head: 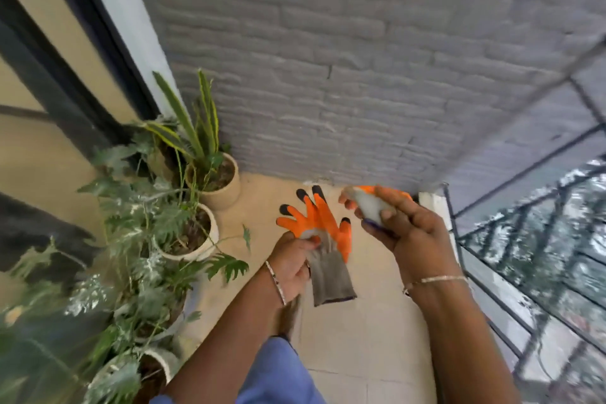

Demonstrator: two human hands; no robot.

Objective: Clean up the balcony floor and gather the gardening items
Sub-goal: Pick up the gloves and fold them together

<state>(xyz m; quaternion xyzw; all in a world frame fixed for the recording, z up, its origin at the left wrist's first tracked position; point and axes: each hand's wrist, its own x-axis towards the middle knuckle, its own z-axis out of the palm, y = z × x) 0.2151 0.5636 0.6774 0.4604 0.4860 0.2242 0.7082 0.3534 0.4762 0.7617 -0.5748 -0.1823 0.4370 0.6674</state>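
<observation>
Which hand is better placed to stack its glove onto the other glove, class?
Probably the right hand: its bunched glove is raised just beside the flat glove, which hangs open from the left hand, a ready surface to receive it.

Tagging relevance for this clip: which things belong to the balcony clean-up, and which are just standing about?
Job: spread orange glove, gripped by left hand; bunched second glove, held in right hand; tiled floor.
Standing about: potted plants; brick wall.
</observation>
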